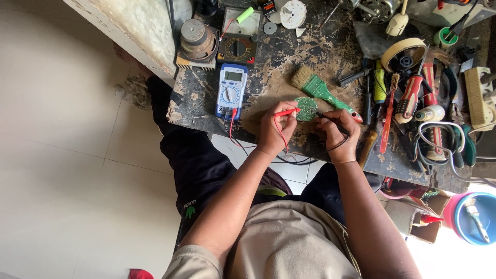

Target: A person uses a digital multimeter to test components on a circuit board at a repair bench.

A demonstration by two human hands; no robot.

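We are mid-measurement: our left hand [272,132] pinches the red probe [287,111] in closed fingers, its tip on the small green circuit board [306,108] lying on the worn tabletop [279,57]. Our right hand [337,135] grips the black probe [326,115] at the board's other edge. The blue multimeter [231,91] (leads trailing) sits just left. Next, we judge, both tips need steady contact.

Bright, even daylight with soft shadows, sharp around both hands, glare washing out the floor far right of the right hand [338,135]
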